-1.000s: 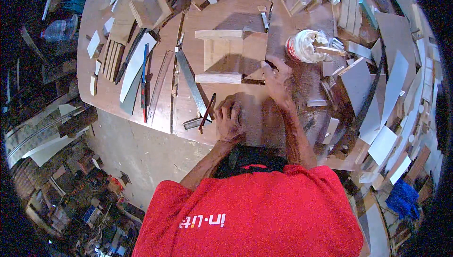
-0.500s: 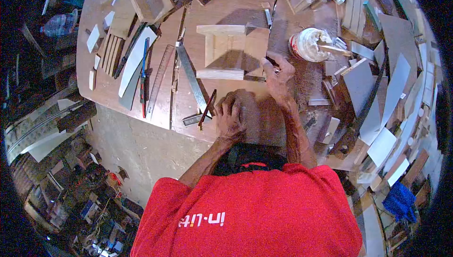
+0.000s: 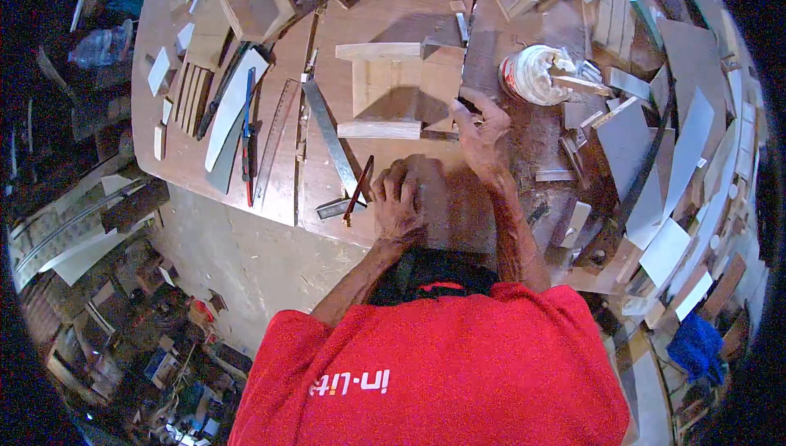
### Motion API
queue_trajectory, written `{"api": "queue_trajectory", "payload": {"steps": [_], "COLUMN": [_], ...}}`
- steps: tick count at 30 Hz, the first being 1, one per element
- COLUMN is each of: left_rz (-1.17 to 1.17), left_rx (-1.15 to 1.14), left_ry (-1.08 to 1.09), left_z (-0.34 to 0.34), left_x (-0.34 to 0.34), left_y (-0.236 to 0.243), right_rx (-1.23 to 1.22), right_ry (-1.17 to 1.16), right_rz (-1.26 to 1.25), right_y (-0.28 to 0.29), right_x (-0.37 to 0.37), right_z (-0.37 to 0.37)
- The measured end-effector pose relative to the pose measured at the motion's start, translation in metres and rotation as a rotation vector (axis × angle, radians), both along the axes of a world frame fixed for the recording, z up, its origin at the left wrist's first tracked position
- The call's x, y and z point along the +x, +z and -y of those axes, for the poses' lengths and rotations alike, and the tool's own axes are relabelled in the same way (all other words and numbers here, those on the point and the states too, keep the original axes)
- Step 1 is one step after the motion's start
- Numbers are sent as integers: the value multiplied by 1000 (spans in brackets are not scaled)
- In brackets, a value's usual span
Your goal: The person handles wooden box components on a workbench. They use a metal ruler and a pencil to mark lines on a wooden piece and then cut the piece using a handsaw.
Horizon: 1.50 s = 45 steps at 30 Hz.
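Observation:
A small pale wooden frame, with two thick side strips and a flat panel between them, lies on the brown worktop in front of me. My right hand is at its near right corner, thumb and fingers pinched together. A small dark tip shows at the fingers, but what they hold is too small to name. My left hand rests on the worktop near its front edge, fingers spread and pointing forward, holding nothing visible. Beside it lie a try square and a thin dark red stick.
Right of the frame stands a tub of white paste with a wooden stick in it. A clear ruler and a blue-and-red pencil lie to the left. Wood offcuts and white boards crowd the right side.
Both hands stay practically in place, the right still pinched by the frame's corner. The whole scene shifts slightly left in the picture.

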State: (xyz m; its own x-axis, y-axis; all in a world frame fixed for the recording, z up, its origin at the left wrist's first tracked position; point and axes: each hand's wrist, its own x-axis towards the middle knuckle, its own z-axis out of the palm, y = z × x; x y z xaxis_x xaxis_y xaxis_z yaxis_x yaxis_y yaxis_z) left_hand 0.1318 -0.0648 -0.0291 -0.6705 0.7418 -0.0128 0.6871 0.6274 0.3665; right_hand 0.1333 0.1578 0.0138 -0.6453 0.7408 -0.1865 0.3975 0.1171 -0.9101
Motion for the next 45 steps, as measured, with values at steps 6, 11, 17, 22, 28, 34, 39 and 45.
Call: {"api": "queue_trajectory", "payload": {"steps": [6, 11, 17, 22, 28, 34, 39, 45], "left_rz": [23, 22, 41, 35, 69, 24, 71, 81], "left_rx": [35, -21, -31, 57, 37, -4, -12, -24], "left_ry": [16, 32, 49, 35, 53, 27, 32, 31], "left_z": [-2, -1, -3, -9, -16, -9, -12, -13], "left_x": [0, 2, 1, -1, -1, 0, -1, -2], "left_y": [3, 4, 6, 15, 31, 17, 28, 28], "right_rx": [-25, -23, -67, -61, -32, -57, -138, 65], "right_ry": [-11, 12, -9, -13, 14, 34, -12, -15], "right_rz": [-12, -2, -20, 8, -22, 3, -8, -47], "right_y": [-3, 3, 15, 15, 12, 11, 21, 13], "right_x": [1, -1, -3, -1, 1, 1, -1, -1], "right_z": [0, -2, -2, -2, -2, -2, -1, 0]}}
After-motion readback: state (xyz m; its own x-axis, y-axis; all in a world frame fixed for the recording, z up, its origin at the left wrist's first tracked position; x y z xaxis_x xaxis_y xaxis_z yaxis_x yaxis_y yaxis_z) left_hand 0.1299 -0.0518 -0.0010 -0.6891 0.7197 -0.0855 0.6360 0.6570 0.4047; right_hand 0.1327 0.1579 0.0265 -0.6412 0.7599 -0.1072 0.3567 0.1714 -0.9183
